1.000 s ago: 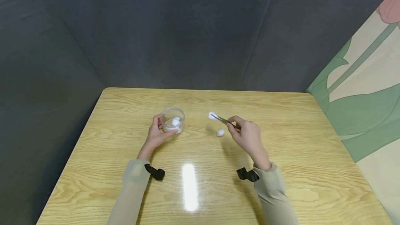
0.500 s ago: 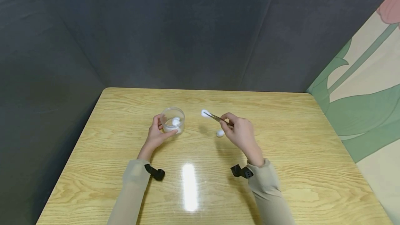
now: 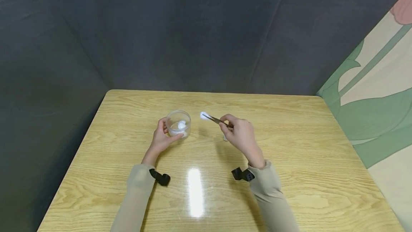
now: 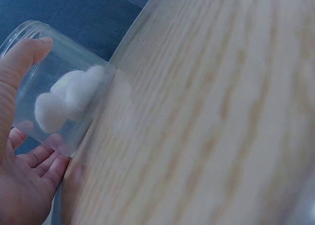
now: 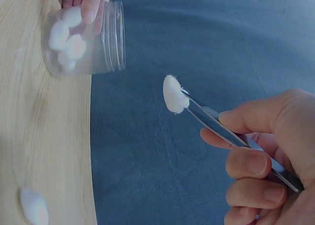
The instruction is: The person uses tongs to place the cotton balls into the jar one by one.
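Observation:
A clear plastic jar (image 3: 173, 119) without a lid stands upright on the table, several white cotton balls (image 4: 74, 94) lying in its bottom. My left hand (image 3: 161, 139) grips the jar's side, thumb in front and fingers behind. With my right hand (image 3: 239, 133) I pinch metal tweezers (image 5: 216, 124) between thumb and fingers. Their tips hold one cotton ball (image 5: 173, 94) in the air, to the right of the jar and apart from it. Another loose cotton ball (image 5: 34, 207) lies on the table, mostly hidden behind my right hand in the head view.
The wooden table (image 3: 289, 124) has a glossy light reflection near its front middle. Dark cloth (image 3: 193, 35) hangs behind and to the left. A flower-patterned panel (image 3: 379, 117) stands along the right side.
My right hand has moved left, bringing the tweezers and their cotton ball closer to the jar. It now covers most of the loose cotton ball. My left hand and the jar stay put.

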A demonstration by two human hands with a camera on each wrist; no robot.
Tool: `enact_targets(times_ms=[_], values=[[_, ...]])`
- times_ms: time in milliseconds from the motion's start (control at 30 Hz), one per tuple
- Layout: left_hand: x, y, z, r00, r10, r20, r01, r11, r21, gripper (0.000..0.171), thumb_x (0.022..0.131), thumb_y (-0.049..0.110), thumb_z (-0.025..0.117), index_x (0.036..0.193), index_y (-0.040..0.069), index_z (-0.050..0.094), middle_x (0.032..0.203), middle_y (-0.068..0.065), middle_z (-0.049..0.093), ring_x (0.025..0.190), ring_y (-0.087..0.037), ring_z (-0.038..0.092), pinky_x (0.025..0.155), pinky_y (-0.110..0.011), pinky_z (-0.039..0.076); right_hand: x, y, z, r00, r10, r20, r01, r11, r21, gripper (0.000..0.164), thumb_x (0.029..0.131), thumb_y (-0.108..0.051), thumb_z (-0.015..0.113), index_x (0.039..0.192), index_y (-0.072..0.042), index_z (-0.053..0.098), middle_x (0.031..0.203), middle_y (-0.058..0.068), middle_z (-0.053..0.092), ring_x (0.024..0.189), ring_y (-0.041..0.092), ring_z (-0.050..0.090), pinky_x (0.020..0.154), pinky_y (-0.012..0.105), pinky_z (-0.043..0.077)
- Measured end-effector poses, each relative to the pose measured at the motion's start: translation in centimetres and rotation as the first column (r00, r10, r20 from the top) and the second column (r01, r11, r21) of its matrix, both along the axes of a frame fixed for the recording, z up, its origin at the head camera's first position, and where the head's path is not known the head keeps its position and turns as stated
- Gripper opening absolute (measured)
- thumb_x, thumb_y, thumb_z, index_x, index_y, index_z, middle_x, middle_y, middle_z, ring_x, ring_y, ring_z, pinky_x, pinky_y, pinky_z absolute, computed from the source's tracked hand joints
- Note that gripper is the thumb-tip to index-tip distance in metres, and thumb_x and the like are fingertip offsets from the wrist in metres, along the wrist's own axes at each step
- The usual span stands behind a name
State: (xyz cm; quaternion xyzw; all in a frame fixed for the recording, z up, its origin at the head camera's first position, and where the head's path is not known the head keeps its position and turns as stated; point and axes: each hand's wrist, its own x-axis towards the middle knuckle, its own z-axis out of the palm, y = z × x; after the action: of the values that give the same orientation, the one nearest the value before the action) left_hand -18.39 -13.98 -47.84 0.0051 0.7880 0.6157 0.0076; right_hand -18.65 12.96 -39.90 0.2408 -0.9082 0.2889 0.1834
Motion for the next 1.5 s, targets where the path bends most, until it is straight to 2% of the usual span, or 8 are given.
enact_targets(times_ms=[100, 133, 367, 567, 700, 1300, 1367, 1500], values=[[-0.1, 0.0, 0.0, 1.000, 0.003, 0.010, -0.003, 1.000, 0.002, 0.080, 0.077, 0.005, 0.075, 0.140, -0.002, 0.027, 0.133, -0.028, 0.040, 0.112, -0.038, 0.043, 0.094, -0.050, 0.036, 0.0, -0.4, 0.0, 1.000, 0.009, 0.014, -0.009, 1.000, 0.000, 0.006, 0.086, -0.011, 0.067, 0.089, -0.007, 0.068, 0.052, -0.004, 0.048, 0.038, 0.006, 0.031, 0.039, 0.024, 0.024], [-0.3, -0.1, -0.4, 1.000, 0.006, 0.006, -0.006, 1.000, -0.001, 0.080, 0.077, 0.006, 0.076, 0.140, -0.001, 0.028, 0.132, -0.027, 0.040, 0.111, -0.037, 0.043, 0.094, -0.049, 0.037, 0.0, -0.6, 0.0, 1.000, 0.013, 0.017, -0.013, 1.000, -0.001, 0.006, 0.086, -0.011, 0.067, 0.089, -0.007, 0.068, 0.052, -0.004, 0.049, 0.038, 0.006, 0.031, 0.039, 0.024, 0.024], [-0.2, -0.2, -0.4, 1.000, 0.005, 0.019, -0.004, 1.000, -0.010, 0.079, 0.077, 0.004, 0.075, 0.140, -0.002, 0.027, 0.133, -0.029, 0.040, 0.113, -0.038, 0.043, 0.095, -0.051, 0.035, -0.1, -1.6, -0.1, 0.999, 0.035, 0.017, -0.035, 0.999, -0.018, 0.005, 0.086, -0.011, 0.066, 0.089, -0.008, 0.068, 0.052, -0.005, 0.048, 0.039, 0.006, 0.032, 0.039, 0.024, 0.024], [-1.6, -0.9, -3.3, 1.000, 0.020, 0.015, -0.020, 1.000, 0.000, 0.082, 0.075, 0.011, 0.079, 0.140, 0.006, 0.029, 0.134, -0.022, 0.042, 0.114, -0.036, 0.043, 0.096, -0.050, 0.035, -0.3, -2.4, -0.1, 0.999, 0.052, 0.005, -0.052, 0.999, -0.006, 0.005, 0.087, -0.011, 0.066, 0.089, -0.008, 0.069, 0.051, -0.005, 0.048, 0.038, 0.005, 0.029, 0.039, 0.023, 0.023], [-1.7, -0.9, -3.7, 1.000, 0.027, -0.001, -0.027, 0.999, -0.018, 0.082, 0.074, 0.013, 0.080, 0.139, 0.008, 0.030, 0.132, -0.019, 0.043, 0.112, -0.034, 0.045, 0.095, -0.048, 0.037, -0.6, -3.0, -0.2, 0.998, 0.061, 0.005, -0.061, 0.998, -0.003, 0.006, 0.086, -0.013, 0.067, 0.089, -0.008, 0.069, 0.051, -0.005, 0.048, 0.039, 0.002, 0.026, 0.039, 0.023, 0.023], [-1.7, -0.9, -3.7, 1.000, 0.027, -0.003, -0.027, 1.000, -0.012, 0.081, 0.074, 0.012, 0.080, 0.138, 0.005, 0.030, 0.132, -0.019, 0.044, 0.112, -0.034, 0.045, 0.093, -0.047, 0.037, -1.4, -5.1, -1.2, 0.995, 0.088, 0.038, -0.088, 0.996, -0.012, 0.005, 0.086, -0.011, 0.066, 0.086, -0.007, 0.068, 0.049, -0.005, 0.047, 0.037, 0.003, 0.027, 0.037, 0.021, 0.022], [-1.7, -0.9, -3.5, 1.000, 0.022, -0.001, -0.022, 1.000, -0.004, 0.082, 0.074, 0.011, 0.080, 0.139, 0.004, 0.029, 0.134, -0.021, 0.044, 0.113, -0.035, 0.044, 0.094, -0.047, 0.036, -1.5, -5.3, -1.4, 0.995, 0.094, 0.035, -0.094, 0.996, -0.011, 0.005, 0.086, -0.012, 0.066, 0.086, -0.007, 0.068, 0.049, -0.005, 0.047, 0.037, 0.004, 0.028, 0.037, 0.021, 0.022], [-0.9, -0.5, -1.8, 1.000, 0.007, -0.001, -0.007, 1.000, 0.000, 0.080, 0.076, 0.007, 0.077, 0.139, -0.001, 0.027, 0.134, -0.026, 0.041, 0.113, -0.038, 0.042, 0.094, -0.049, 0.035, -1.7, -5.8, -1.6, 0.994, 0.099, 0.039, -0.099, 0.995, -0.002, 0.004, 0.086, -0.012, 0.066, 0.086, -0.007, 0.068, 0.049, -0.005, 0.046, 0.038, 0.004, 0.028, 0.038, 0.020, 0.022]])
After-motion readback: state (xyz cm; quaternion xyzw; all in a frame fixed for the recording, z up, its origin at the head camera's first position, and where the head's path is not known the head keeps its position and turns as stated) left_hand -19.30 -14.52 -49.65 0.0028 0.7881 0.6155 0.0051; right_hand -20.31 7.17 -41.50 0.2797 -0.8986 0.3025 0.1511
